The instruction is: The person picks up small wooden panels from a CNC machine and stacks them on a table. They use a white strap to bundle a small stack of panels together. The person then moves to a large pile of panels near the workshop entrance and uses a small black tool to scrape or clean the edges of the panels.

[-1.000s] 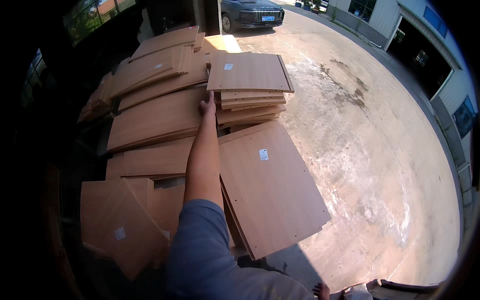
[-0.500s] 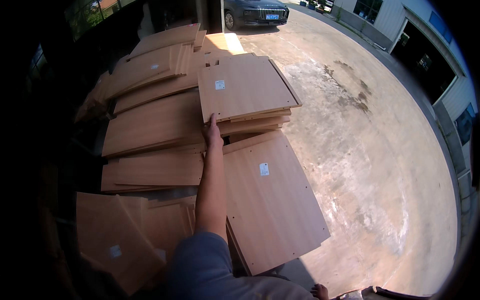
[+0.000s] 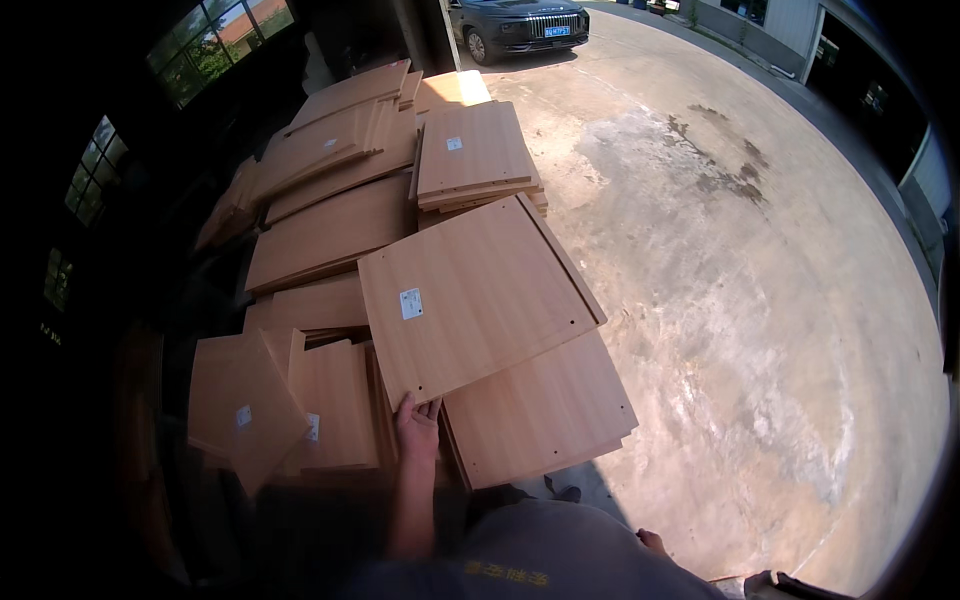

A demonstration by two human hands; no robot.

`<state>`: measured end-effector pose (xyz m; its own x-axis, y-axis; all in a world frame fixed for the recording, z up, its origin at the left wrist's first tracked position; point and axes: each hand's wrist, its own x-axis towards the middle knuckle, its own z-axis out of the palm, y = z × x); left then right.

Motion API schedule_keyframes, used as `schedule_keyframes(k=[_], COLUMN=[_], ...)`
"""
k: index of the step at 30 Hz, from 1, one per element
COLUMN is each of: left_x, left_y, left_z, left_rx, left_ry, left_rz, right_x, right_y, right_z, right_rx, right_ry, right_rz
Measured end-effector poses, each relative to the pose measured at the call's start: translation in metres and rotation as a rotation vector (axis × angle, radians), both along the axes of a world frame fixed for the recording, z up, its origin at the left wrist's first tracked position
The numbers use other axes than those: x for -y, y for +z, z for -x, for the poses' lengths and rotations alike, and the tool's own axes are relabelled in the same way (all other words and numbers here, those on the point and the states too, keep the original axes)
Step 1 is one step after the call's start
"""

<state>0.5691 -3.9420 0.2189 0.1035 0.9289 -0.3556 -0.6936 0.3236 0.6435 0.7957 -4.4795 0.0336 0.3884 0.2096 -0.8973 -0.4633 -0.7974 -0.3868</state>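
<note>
A wood-coloured panel (image 3: 480,290) with a white label and small holes lies aslant in front of me. My left hand (image 3: 418,425) grips its near left corner, thumb on top and fingers beneath. Under its right part shows a stack of similar panels (image 3: 545,410), partly covered. Beyond it stands another stack (image 3: 475,150) with a labelled panel on top. My right hand (image 3: 652,542) hangs low at my right side. Only a small part of it shows, and its fingers are not clear.
More panel stacks (image 3: 335,230) fill the left side. Loose labelled panels (image 3: 245,390) lie at an angle at the near left. Sunlit concrete (image 3: 700,300) stretches to the right. A dark car (image 3: 525,30) is parked at the back, beside a post (image 3: 430,35).
My left hand has drawn the labelled panel off the far stack toward me, turning it slightly. It now overlaps the nearer stack. The view has shifted a little.
</note>
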Motion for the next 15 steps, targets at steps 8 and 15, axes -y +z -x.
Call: schedule_keyframes(k=[8, 15], left_x=[0.107, 0.131], left_y=[-0.041, -0.083], left_z=[0.010, 0.023], left_rx=[-0.066, -0.084], left_ry=[-0.154, -0.170], left_rz=[0.130, 0.256], right_x=[0.104, 0.051], right_y=[-0.055, -0.031], right_z=[-0.065, -0.090], right_rx=[-0.088, 0.017], right_ry=[-0.289, -0.258], right_rz=[0.114, -0.075])
